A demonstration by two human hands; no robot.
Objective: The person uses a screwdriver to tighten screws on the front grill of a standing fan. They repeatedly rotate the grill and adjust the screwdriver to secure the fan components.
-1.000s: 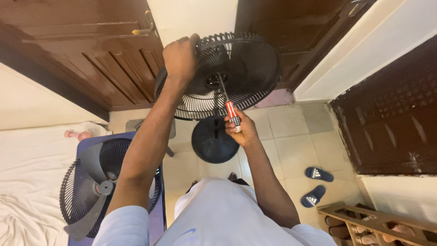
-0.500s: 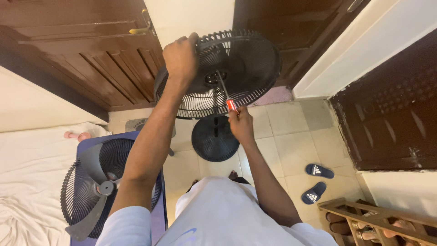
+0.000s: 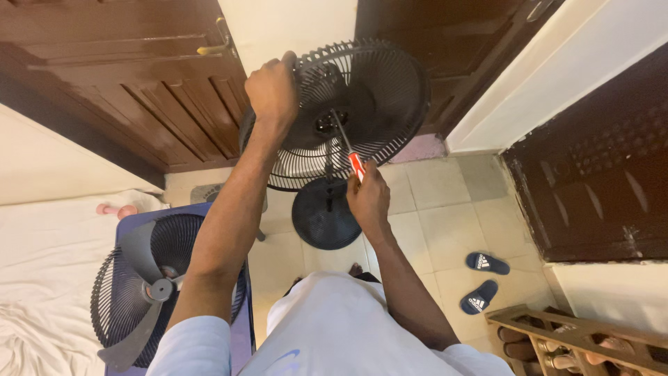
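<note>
Step in hand: screwdriver work at the hub of the rear grille [image 3: 362, 104], w/ the fan standing on the floor tiles, its round base [image 3: 327, 212] below the grille. Left hand [image 3: 273, 89] is closed around the grille's upper-left rim, steadying it. Right hand [image 3: 367, 198] sits just below the grille, fist wrapped on the red-handled screwdriver [image 3: 346, 147]; shaft runs up-left to the hub, tip at or v. near the centre. Can't make out if it's seated in a screw; too small to tell.

Front grille w/ grey blade [image 3: 149, 289] lies apart, well left of the base, on a blue-edged surface beside a white sheet [image 3: 49, 264]. So the fan looks part-stripped, hub fasteners prob. the current job.

Next move, by my read: keep the tip square in the screw head, push in along the shaft while turning, left hand bracing so the grille doesn't swing. Slippers [image 3: 486, 262] lie right of the base, clear of the work.
</note>
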